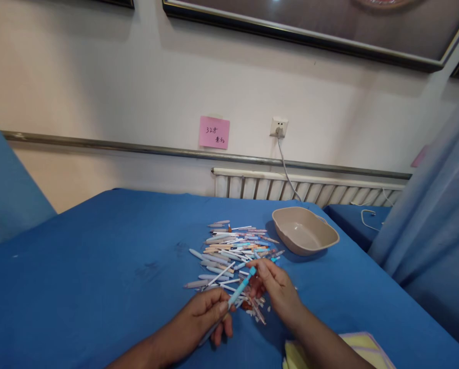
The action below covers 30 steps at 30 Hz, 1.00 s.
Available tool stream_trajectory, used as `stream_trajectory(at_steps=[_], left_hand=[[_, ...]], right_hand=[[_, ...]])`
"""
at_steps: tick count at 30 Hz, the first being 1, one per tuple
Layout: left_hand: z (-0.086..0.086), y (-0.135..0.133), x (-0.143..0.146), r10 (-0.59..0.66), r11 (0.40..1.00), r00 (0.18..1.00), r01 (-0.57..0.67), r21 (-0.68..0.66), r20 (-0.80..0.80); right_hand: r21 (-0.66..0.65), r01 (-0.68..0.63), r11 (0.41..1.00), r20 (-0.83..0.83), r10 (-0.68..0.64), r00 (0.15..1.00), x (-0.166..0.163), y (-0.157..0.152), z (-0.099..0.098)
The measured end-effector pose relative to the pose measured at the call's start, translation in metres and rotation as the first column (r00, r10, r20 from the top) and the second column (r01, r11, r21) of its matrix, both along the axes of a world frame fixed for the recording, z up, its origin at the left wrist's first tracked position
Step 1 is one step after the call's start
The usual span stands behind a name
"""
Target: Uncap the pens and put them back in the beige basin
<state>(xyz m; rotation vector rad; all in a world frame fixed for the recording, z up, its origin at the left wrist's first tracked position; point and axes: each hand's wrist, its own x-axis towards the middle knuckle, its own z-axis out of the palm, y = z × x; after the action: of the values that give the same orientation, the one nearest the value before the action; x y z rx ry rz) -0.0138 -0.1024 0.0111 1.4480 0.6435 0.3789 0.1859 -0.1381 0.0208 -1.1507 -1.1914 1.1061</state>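
Observation:
A pen [238,293] with a turquoise upper part and a grey-blue barrel slants up between my hands. My left hand [204,315] is closed around its barrel, thumb on top. The fingers of my right hand [277,289] are bent around the turquoise clip end. Just beyond and partly behind my hands lies a loose pile of pens [217,259] in grey, blue, peach and pink, mixed with thin white sticks [220,274]. Small white pieces [252,312] and clear pinkish pen parts [258,310] lie near my right hand, partly covered by it.
A beige basin [286,225] stands right of the pile on the blue-covered table [91,266]. A yellow cloth [362,341] lies under my right forearm. Blue curtains [437,205] hang at both sides. Behind are a radiator [260,187], a rail and a plugged-in cable [285,164].

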Motion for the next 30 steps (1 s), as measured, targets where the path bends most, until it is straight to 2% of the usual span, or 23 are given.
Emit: stream_trajectory(at_steps=[4, 17, 30], left_hand=[[-0.0018, 0.0006, -0.0005, 0.0, 1.0, 1.0, 0.0, -0.015, -0.001], [0.0031, -0.0055, 0.0014, 0.001, 1.0, 1.0, -0.001, 0.007, -0.007], [0.0009, -0.0012, 0.0011, 0.037, 0.998, 0.999, -0.038, -0.054, -0.022]], right_hand=[[0.054, 0.043, 0.998, 0.025, -0.045, 0.999, 0.0015, 0.0012, -0.0005], [0.011, 0.049, 0.999, -0.029, -0.049, 0.998, -0.0059, 0.0024, -0.0023], [0.021, 0.061, 0.998, -0.02, -0.061, 0.998, -0.0003, 0.0043, -0.0059]])
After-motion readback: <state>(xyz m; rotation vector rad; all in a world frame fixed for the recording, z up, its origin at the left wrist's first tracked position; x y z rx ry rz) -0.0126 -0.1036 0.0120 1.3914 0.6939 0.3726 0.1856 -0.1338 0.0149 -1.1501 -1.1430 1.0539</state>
